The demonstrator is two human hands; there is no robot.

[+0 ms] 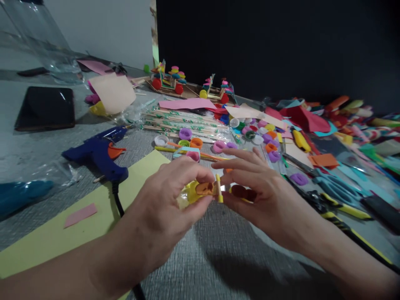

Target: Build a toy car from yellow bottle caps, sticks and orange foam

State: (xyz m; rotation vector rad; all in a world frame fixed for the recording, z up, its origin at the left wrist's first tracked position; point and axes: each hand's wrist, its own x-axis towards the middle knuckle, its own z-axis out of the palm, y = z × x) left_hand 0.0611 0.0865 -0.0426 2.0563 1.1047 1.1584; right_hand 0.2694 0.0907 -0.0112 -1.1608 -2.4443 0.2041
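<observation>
Near the middle of the view, my left hand (175,204) is closed around a small yellow and orange craft piece (204,188), with thumb and fingers pinching it. A short yellow stick (219,188) stands upright at the right end of that piece. My right hand (265,191) is just right of it, its fingertips at the stick and around the yellow part beside it. The fingers partly hide what they grip.
A blue hot glue gun (96,156) lies left on yellow paper (137,175). Behind are wrapped sticks (184,123), coloured caps (185,133) and small wheeled models (168,81). Blue scissors (334,185) and pliers (346,206) lie right; a phone (46,107) lies far left.
</observation>
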